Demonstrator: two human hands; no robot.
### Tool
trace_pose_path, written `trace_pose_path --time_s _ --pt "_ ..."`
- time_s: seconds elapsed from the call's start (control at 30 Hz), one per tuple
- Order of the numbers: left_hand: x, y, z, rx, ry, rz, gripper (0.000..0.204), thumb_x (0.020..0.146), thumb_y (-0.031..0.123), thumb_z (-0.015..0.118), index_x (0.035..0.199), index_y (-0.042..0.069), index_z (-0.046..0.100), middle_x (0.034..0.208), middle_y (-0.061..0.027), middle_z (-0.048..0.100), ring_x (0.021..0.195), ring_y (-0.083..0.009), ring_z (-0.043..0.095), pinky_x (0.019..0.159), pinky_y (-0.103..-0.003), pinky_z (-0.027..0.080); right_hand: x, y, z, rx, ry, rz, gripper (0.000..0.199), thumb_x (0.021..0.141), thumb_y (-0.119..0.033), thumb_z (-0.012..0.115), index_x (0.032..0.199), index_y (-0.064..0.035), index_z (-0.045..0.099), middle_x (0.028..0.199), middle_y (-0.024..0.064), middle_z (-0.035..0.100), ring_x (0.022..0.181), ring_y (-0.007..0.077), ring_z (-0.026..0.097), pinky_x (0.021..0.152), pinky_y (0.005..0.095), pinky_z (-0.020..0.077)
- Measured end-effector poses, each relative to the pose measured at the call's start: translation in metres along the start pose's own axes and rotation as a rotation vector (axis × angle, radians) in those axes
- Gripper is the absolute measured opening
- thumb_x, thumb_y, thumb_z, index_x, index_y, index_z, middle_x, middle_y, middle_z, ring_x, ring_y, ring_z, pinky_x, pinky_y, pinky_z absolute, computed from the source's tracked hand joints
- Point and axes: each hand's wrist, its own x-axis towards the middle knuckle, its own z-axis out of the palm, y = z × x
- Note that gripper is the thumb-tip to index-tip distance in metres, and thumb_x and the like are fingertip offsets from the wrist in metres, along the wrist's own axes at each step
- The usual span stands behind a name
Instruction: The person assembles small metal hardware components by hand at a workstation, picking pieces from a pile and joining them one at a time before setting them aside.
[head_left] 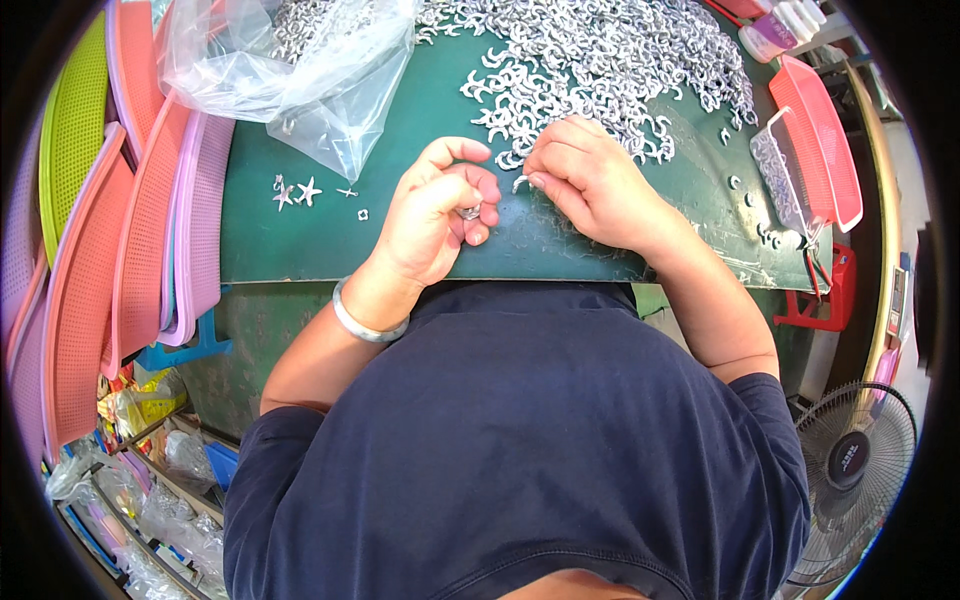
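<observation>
Above the table's near edge, my left hand (440, 205) is curled with its fingers bent inward, and a small silvery metal piece (469, 212) shows between the thumb and fingers. My right hand (590, 180) pinches a small curved silvery piece (520, 184) between thumb and forefinger, just right of the left hand. Right behind the right hand spreads a large pile of crescent-shaped grey metal pieces (610, 75). Star-shaped silvery pieces (309, 191) and a small four-lobed piece (363, 215) lie on the table to the left of my left hand.
The green tabletop (300, 245) carries a clear plastic bag (310, 90) at the back left. Stacked pink, purple and green baskets (140, 230) border the left side. A clear container (778, 175) and a pink basket (825, 150) stand right, above a fan (850, 460) and red stool (838, 290).
</observation>
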Motion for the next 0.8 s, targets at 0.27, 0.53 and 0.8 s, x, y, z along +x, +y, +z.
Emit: trace_pose_path --time_s 0.27,0.53,0.8 --pt "0.004 -0.01 -0.001 0.164 -0.015 0.022 0.01 0.088 0.009 0.057 0.096 0.003 0.054 0.081 -0.0023 0.054 0.066 -0.0074 0.05 0.053 -0.019 0.04 0.004 0.003 0.003 -0.001 0.12 0.072 0.01 0.076 -0.01 0.062 0.085 -0.0048 0.062 0.081 0.0069 0.055 0.08 0.0261 0.053 0.072 0.0358 0.0426" --pt "0.004 -0.011 -0.006 0.141 -0.024 0.06 0.008 0.089 0.007 0.053 0.096 0.003 0.054 0.087 -0.0047 0.056 0.073 -0.0104 0.053 0.061 -0.021 0.045 -0.004 0.007 0.001 -0.139 -0.071 0.079 0.014 0.071 -0.008 0.063 0.085 -0.0055 0.063 0.082 0.0056 0.055 0.083 0.0246 0.052 0.076 0.0364 0.0411" --pt "0.003 -0.005 -0.016 -0.078 -0.07 0.027 0.015 0.085 0.001 0.046 0.098 0.001 0.053 0.095 -0.0117 0.059 0.082 -0.0168 0.059 0.068 -0.026 0.05 -0.002 0.005 0.004 -0.162 -0.02 0.075 0.016 0.07 -0.013 0.066 0.083 -0.0064 0.061 0.084 0.0045 0.054 0.083 0.0249 0.052 0.074 0.0362 0.0402"
